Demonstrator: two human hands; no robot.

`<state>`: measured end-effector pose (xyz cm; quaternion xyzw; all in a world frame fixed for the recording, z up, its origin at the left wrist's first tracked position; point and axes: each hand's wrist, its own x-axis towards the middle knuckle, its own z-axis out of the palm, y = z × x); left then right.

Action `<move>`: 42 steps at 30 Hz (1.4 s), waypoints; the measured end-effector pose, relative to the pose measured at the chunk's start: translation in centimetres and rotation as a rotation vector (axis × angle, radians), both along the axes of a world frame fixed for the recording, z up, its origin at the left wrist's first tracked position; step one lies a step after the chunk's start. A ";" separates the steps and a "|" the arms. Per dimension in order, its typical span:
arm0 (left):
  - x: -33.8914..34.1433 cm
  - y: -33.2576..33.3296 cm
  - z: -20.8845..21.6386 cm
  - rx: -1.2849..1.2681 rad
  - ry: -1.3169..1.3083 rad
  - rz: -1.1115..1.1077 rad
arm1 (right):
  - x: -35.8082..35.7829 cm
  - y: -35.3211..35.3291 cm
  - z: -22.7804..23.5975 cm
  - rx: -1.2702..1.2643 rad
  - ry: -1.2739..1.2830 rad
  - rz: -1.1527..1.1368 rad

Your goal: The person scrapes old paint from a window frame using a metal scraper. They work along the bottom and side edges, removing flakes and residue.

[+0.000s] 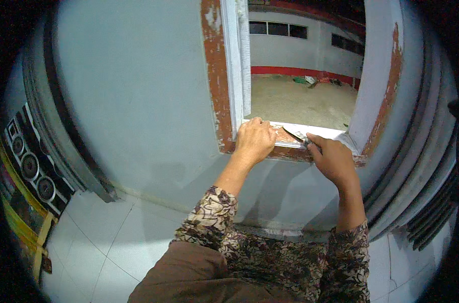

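Head view shows us leaning at a window, both arms in patterned sleeves reaching up to its lower edge. Our left hand [253, 140] rests on the sill [324, 132], fingers curled over its front lip near the left corner, gripping the edge itself and nothing loose. Our right hand [332, 160] is clenched around the handle of a scraper [295, 135], whose dark blade points left and lies flat on the sill between our two hands. The blade tip sits just beside our left knuckles. The sill is white on top, with bare reddish-brown patches along its front. The frame [217, 76] on the left has the same peeling, red-brown under white. The wall [133, 91] around is plain grey. Through the opening we see a courtyard [300, 101] with a sandy floor. At far left stands a speaker stack [30, 166].
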<state>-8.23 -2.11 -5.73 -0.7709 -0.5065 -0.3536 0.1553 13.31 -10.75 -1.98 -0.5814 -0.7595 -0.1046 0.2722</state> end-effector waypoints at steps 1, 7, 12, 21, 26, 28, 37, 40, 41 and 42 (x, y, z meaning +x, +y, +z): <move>0.0 0.0 -0.1 0.001 0.027 -0.002 | 0.6 0.5 -0.3 0.021 0.037 0.034; 2.4 -1.2 0.5 -0.165 0.203 -0.040 | 3.5 4.7 -1.8 0.292 0.229 -0.171; 8.6 -0.8 3.2 -0.420 0.376 -0.371 | 4.4 6.8 -1.9 0.257 0.569 -0.081; 4.2 5.5 4.7 -0.527 0.431 0.367 | 5.7 6.4 -1.5 0.059 0.688 -0.015; 6.1 1.3 4.3 -0.542 0.356 -0.139 | 5.7 6.1 -1.2 0.077 0.703 0.047; 8.2 -0.3 3.6 -0.395 0.495 -0.349 | 5.7 6.2 -1.2 0.065 0.705 0.045; 3.8 -2.3 3.3 -0.273 0.294 -0.203 | 5.9 6.3 -1.3 0.006 0.695 0.026; 0.9 -3.4 3.5 -0.390 0.228 0.030 | 5.8 6.1 -1.3 0.103 0.674 0.040; 0.6 -3.8 3.4 -0.335 0.189 0.053 | 5.8 6.0 -1.3 0.113 0.665 0.037; 0.6 -4.0 3.3 -0.321 0.175 0.087 | 5.7 6.0 -1.3 0.126 0.670 0.037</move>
